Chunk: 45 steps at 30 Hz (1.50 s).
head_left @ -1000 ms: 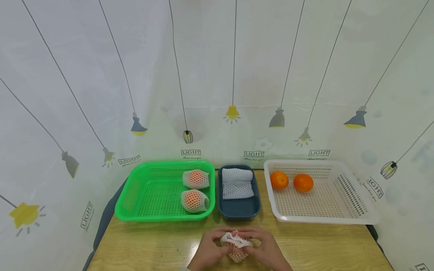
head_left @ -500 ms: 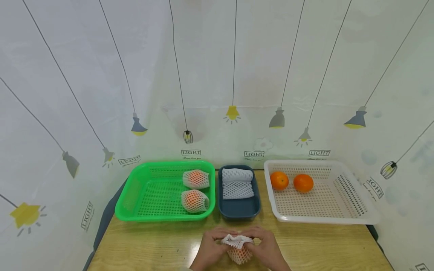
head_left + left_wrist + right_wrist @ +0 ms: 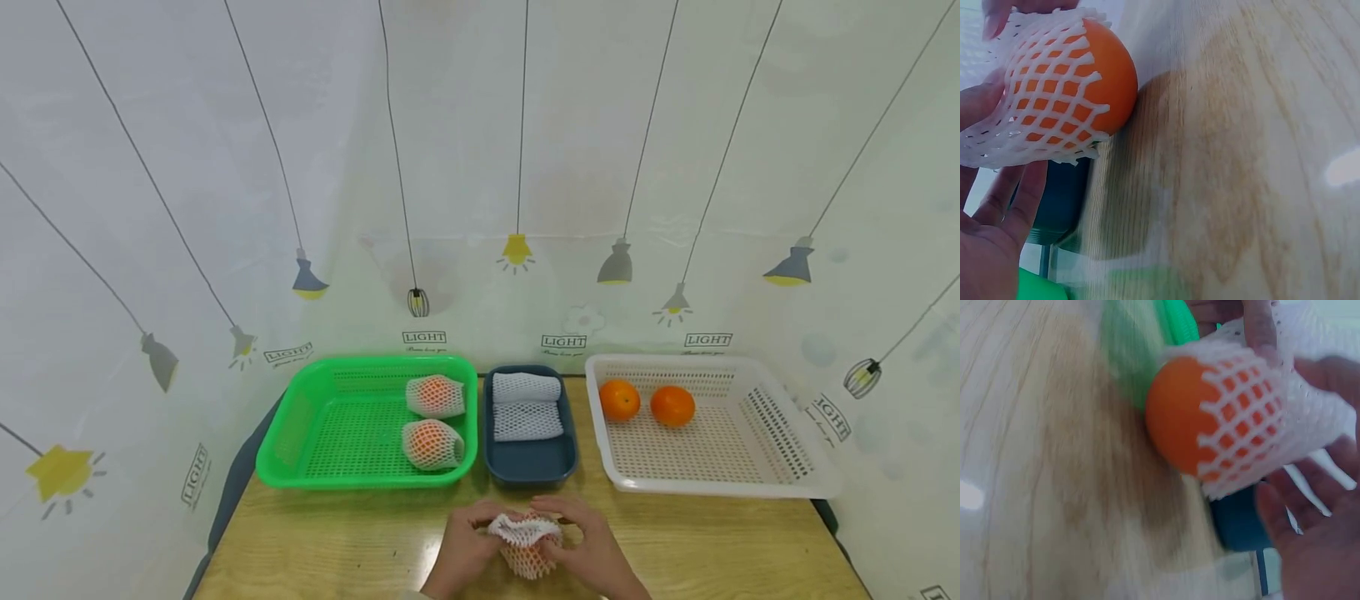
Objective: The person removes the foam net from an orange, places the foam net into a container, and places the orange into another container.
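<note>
An orange (image 3: 1119, 75) sits low at the table's front, partly inside a white foam net sleeve (image 3: 1241, 419); its bare end faces the wood. My left hand (image 3: 467, 546) holds the sleeve from the left, thumb on the mesh and fingers on its far side. From the right, my right hand (image 3: 588, 546) has its thumb at the sleeve's gathered rim, index finger arched over the far edge. In the right wrist view, the other right fingers (image 3: 1272, 506) spread beside the mesh. The sleeve's loose upper part bunches between both hands.
A green basket (image 3: 292, 483) at back left holds two net-wrapped oranges (image 3: 432, 444). The dark blue tray (image 3: 532, 467) in the middle carries flat foam nets (image 3: 527, 408). At back right, a white basket (image 3: 720, 486) contains two bare oranges (image 3: 672, 406).
The sleeve's rim has turned and spread wider toward me between the hands. My right index finger has lifted slightly off the far side. Baskets and tray stay put.
</note>
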Each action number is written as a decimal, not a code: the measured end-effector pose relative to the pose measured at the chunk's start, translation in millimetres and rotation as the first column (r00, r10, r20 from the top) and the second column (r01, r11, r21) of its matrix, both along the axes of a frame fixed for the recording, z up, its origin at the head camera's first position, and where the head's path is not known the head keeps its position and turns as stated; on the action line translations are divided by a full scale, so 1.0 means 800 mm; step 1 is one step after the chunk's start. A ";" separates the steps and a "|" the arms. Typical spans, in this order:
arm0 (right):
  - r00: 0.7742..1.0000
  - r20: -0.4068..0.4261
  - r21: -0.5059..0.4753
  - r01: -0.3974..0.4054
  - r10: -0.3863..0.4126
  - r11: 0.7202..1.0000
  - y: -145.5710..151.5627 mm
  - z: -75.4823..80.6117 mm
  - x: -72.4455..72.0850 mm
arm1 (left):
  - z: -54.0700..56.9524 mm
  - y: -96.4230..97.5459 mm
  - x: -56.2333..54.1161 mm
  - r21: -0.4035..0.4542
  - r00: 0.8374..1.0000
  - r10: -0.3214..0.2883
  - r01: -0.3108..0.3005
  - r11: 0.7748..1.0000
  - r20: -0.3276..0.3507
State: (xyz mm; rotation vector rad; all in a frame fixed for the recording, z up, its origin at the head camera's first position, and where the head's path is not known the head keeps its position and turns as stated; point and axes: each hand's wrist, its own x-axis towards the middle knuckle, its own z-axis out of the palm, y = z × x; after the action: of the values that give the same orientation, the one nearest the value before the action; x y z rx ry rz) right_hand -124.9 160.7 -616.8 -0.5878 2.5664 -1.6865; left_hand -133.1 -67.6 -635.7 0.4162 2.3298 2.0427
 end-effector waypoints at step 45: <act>0.934 0.355 -0.032 -0.033 0.043 0.999 -0.013 -0.035 0.000 | 0.039 -0.009 -0.007 -0.099 0.998 0.059 -0.058 0.993 0.008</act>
State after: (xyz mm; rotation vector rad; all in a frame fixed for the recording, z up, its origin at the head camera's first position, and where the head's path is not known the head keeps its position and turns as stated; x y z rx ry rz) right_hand -125.0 150.0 -644.8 -0.2942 2.2669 -1.6381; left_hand -138.8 -75.0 -604.9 0.3362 2.4516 1.9380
